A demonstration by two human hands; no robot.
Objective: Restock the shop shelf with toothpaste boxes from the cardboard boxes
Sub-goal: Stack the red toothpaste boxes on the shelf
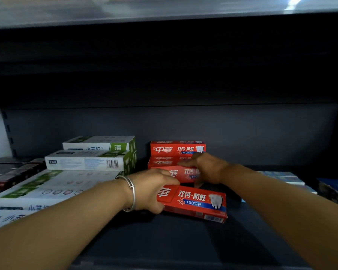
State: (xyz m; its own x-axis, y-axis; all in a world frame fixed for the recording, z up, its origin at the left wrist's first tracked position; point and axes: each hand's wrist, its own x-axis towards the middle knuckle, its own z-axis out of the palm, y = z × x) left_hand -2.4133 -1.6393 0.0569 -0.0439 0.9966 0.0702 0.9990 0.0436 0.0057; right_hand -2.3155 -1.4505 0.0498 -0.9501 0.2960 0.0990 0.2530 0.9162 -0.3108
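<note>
1. On the dark shelf (pixel 183 240), a red toothpaste box (pixel 197 203) is gripped at its left end by the left hand (pixel 152 190).
2. The stacked red boxes (pixel 176 160) behind are touched by the right hand (pixel 205 168), fingers (pixel 185 163) extended flat.
3. White-and-green boxes (pixel 86 162) are stacked to the left.

Overall level: dim; the shelf (pixel 183 240) recess is dark.
Light source: above and behind the camera; bright glare streak at top right.
Shadows: deep under the upper shelf (pixel 164 14); forearms cast soft shadows on the shelf.
Sharpness: red toothpaste box (pixel 199 201) print legible; white boxes (pixel 47 188) at left smeared.
Distortion: wide-angle bowing of shelf edges, strongest at corners.
</note>
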